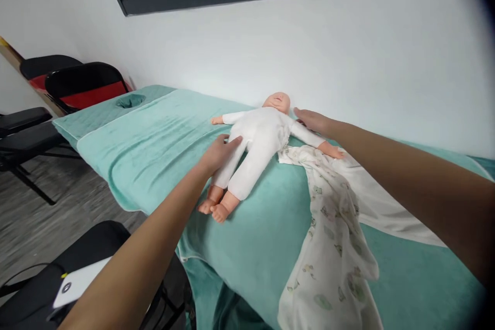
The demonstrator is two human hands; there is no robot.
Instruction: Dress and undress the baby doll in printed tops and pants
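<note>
A baby doll (263,129) in a white long-sleeved suit lies on its back on a teal-covered massage table (154,144). Its head is toward the wall, and its bare feet point toward me. My left hand (222,154) is at the doll's hip and thigh on the left, thumb over the white cloth, the other fingers partly hidden along the outer side. Beside the doll's neck and shoulder on the right is my right hand (315,121), fingers stretched out and holding nothing. Below that arm lies a white baby garment (328,216) with a leaf and animal print.
A plain white cloth (382,206) spreads under my right forearm. The table's face hole (130,101) is at the far left end, near black and red folding chairs (91,90). A white phone-like device (79,283) rests on a black chair (96,247) at lower left. Behind runs a white wall (309,46).
</note>
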